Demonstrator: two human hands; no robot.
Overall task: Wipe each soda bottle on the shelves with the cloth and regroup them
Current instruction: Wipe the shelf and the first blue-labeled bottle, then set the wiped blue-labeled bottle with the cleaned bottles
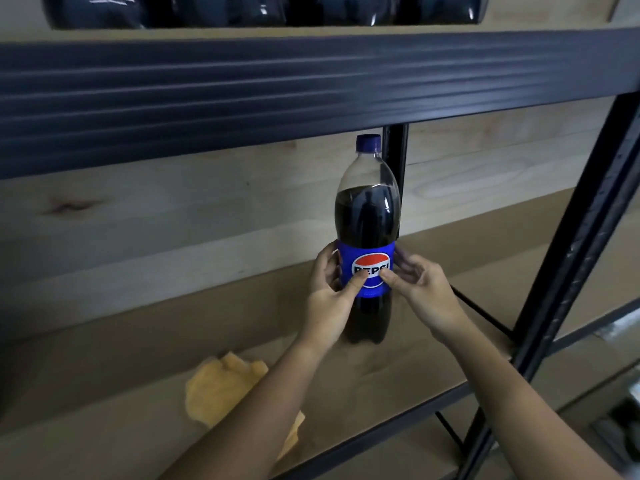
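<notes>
A dark soda bottle [367, 216] with a blue cap and a blue Pepsi label stands upright on the wooden shelf board [104, 358]. My left hand [329, 299] grips the label from the left, with its thumb across the logo. My right hand [420, 296] holds the bottle from the right, thumb on the label and fingers curled behind. The yellow cloth [218, 389] lies crumpled on the board near its front edge, to the left of my left forearm, and neither hand touches it.
Several dark soda bottles [263, 10] stand in a row on the upper shelf, only their bases showing. A black metal beam [277, 88] crosses above the bottle. A black upright post [571, 244] stands at right, another [394, 147] behind the bottle.
</notes>
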